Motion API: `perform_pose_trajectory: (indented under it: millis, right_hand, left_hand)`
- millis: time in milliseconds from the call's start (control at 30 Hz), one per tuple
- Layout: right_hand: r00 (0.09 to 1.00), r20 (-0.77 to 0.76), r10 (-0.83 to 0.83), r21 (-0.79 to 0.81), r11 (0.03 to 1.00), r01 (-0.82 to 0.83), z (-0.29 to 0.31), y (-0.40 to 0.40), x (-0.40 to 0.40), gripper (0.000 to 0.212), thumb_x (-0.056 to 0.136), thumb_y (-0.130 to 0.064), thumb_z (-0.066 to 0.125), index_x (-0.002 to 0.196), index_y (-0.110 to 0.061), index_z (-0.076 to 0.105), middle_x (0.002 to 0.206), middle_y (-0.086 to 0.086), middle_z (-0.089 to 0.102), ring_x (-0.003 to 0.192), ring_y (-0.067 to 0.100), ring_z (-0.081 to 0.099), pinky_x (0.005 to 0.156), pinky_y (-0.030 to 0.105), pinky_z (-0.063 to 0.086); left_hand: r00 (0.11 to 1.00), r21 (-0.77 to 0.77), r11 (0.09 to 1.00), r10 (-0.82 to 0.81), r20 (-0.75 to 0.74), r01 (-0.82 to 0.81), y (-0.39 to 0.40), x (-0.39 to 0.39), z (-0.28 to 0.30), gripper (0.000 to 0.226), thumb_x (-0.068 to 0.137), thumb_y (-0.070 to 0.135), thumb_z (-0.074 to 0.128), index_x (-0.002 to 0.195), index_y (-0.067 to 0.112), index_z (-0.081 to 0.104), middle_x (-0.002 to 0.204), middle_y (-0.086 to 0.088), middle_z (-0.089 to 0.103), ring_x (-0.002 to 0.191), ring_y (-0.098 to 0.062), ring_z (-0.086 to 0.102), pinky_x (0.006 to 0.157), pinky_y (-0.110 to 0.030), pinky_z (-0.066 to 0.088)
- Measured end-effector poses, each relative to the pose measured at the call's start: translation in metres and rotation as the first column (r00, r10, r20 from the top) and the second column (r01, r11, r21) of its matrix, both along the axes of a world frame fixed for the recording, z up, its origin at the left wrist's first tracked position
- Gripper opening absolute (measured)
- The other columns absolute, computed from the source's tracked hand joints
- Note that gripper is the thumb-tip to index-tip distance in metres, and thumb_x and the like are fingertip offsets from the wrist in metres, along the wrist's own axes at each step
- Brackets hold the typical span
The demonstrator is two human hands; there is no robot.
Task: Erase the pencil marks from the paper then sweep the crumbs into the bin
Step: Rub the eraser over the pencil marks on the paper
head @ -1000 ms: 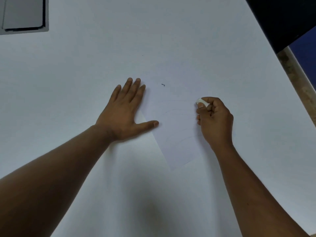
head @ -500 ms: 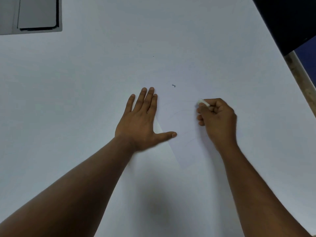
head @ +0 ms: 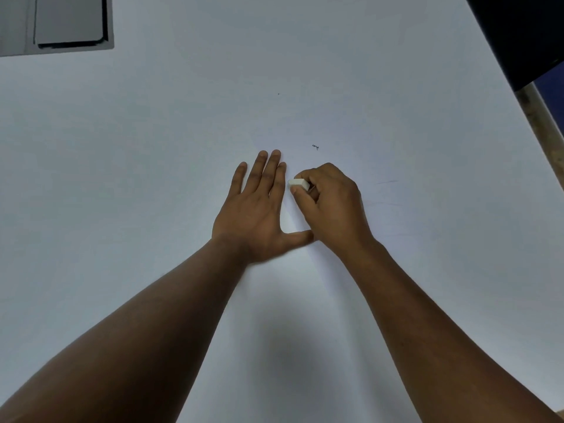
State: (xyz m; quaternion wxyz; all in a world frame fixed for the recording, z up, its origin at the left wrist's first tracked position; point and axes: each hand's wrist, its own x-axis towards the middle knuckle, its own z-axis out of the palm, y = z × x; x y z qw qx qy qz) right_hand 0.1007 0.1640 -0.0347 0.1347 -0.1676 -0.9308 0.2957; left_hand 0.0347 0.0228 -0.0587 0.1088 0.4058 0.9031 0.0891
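At 11 o'clock we see a grey tray [head: 55,41]; at 2 o'clock, a dark panel [head: 525,32]. We read no writing. A crumb [head: 315,146] lies at 12 o'clock of the hands. Our left hand [head: 259,212] lies flat, fingers straight, on the paper [head: 396,227]. Our right hand [head: 332,209] pinches the eraser [head: 297,184], just beside the left fingers. Faint pencil marks [head: 387,181] lie at 3 o'clock.

White eraser [head: 296,183]; white paper [head: 351,166] on a white table [head: 152,178], edges hardly distinguishable; grey panel [head: 70,21].
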Motion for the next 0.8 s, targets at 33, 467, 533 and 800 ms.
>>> perform_pose_trajectory:
  millis: [33,467,533,800]
  right_hand:
    - [1.0,0.01,0.009,-0.001,1.0,-0.009,-0.001,-0.001,0.0,0.014,0.094,-0.025,0.062,0.098,-0.015,0.07,0.089,0.0,0.064,0.077,0.012,0.06,0.071,0.025,0.05]
    - [0.982,0.114,-0.15,0.104,0.985,0.138,0.0,0.018,-0.009,0.023,0.097,-0.029,0.053,0.091,-0.012,0.069,0.087,0.001,0.068,0.08,0.016,0.061,0.07,0.026,0.046]
    - [0.991,0.085,-0.099,0.024,0.995,0.098,0.0,0.01,-0.006,0.019,0.095,-0.028,0.057,0.092,-0.014,0.07,0.086,-0.003,0.069,0.08,0.012,0.061,0.073,0.026,0.049]
    - [0.99,0.113,-0.081,0.209,0.976,0.056,0.0,0.004,-0.009,0.026,0.098,-0.031,0.054,0.096,-0.011,0.07,0.087,0.005,0.067,0.078,0.02,0.062,0.069,0.03,0.049]
  left_hand:
    - [1.0,-0.001,1.0,-0.003,-0.002,0.003,0.0,0.0,-0.001,0.126,0.076,0.098,0.012,0.163,0.009,-0.001,0.172,-0.007,-0.012,0.157,-0.02,-0.018,0.128,-0.049,-0.005]
    - [1.0,-0.024,1.0,0.005,0.015,-0.005,0.001,0.001,0.001,0.128,0.076,0.1,0.018,0.162,0.01,-0.011,0.17,-0.006,-0.02,0.155,-0.018,-0.024,0.127,-0.048,-0.009]
    - [1.0,-0.02,1.0,0.005,0.017,-0.004,0.0,-0.001,0.001,0.128,0.075,0.1,0.015,0.162,0.009,-0.009,0.171,-0.007,-0.018,0.156,-0.019,-0.022,0.127,-0.048,-0.009]
    - [1.0,-0.015,1.0,0.008,0.007,-0.008,0.0,0.0,0.001,0.126,0.077,0.098,0.019,0.162,0.009,-0.007,0.171,-0.007,-0.017,0.156,-0.019,-0.021,0.127,-0.047,-0.008]
